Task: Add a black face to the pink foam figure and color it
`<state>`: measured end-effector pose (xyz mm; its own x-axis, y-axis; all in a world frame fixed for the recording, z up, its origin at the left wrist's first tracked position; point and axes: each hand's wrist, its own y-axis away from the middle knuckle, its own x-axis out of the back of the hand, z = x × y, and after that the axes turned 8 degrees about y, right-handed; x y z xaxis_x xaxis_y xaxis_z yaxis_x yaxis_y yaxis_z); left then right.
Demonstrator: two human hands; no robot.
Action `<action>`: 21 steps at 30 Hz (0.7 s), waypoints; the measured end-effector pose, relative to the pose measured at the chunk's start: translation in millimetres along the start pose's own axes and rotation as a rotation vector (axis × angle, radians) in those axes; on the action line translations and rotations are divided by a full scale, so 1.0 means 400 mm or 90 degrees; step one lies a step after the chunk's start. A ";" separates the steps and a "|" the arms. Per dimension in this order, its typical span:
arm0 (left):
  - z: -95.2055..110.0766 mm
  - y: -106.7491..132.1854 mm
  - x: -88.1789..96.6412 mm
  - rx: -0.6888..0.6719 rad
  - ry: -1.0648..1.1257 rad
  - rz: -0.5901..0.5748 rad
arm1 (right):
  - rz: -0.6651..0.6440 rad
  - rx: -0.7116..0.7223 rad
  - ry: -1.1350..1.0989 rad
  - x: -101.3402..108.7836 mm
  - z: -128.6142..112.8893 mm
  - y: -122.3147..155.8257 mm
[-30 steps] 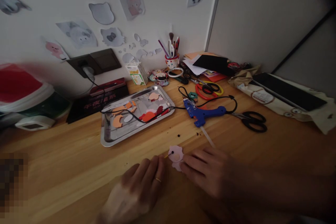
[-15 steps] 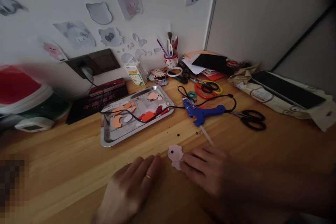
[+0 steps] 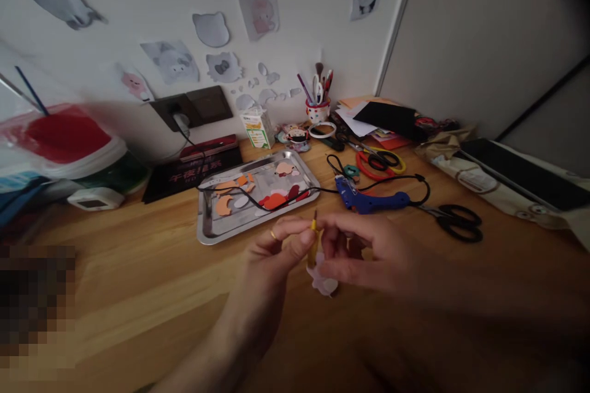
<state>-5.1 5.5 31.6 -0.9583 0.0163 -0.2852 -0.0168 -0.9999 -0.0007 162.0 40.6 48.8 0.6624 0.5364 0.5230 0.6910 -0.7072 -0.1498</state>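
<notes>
My left hand is raised over the table, thumb and fingers pinching a slim yellow stick-like tool with a dark pointed tip; its exact kind is unclear. Close against it, my right hand has its fingers curled in. Whether they touch the yellow tool or grip something else is hidden. Below the hands, a pale pink animal-shaped cutout appears to lie on the wooden table, partly covered by my right thumb. Behind my right hand is a blue glue gun.
A metal tray holds coloured cut pieces. Black-handled scissors lie at right, more scissors behind the glue gun. The glue gun's black cord crosses the tray. A polka-dot cup of brushes stands by the wall.
Both hands have lifted from the tabletop and come together. The yellow tool is now upright in my left fingers. My head view has shifted left, so the scene sits further right.
</notes>
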 end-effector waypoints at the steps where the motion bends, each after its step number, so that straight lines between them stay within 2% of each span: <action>1: 0.002 -0.004 -0.007 -0.004 0.010 -0.018 | -0.016 0.007 -0.001 0.005 -0.005 -0.012; 4: 0.003 -0.008 0.007 -0.027 -0.069 -0.002 | 0.020 0.021 0.107 0.011 0.006 -0.031; 7: -0.009 0.003 0.053 -0.083 -0.283 0.058 | 0.097 0.021 0.215 0.007 0.037 -0.032; 8: -0.017 0.011 0.067 -0.107 -0.364 0.050 | 0.108 0.035 0.229 0.004 0.047 -0.031; 10: -0.034 0.027 0.083 -0.135 -0.504 -0.026 | 0.099 0.074 0.252 -0.006 0.060 -0.031; 12: -0.050 0.043 0.081 -0.114 -0.603 -0.069 | 0.067 0.104 0.270 -0.017 0.065 -0.034; 15: -0.065 0.056 0.058 -0.071 -0.697 -0.081 | 0.042 0.119 0.306 -0.030 0.065 -0.036; 21: -0.069 0.054 0.037 -0.062 -0.747 -0.084 | 0.008 0.113 0.320 -0.038 0.068 -0.032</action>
<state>-11.8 -16.0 1.0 -0.6279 0.0617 0.7758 -0.1614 -0.9855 -0.0523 150.9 53.9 20.0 0.4811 0.2110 0.8509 0.7509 -0.6001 -0.2757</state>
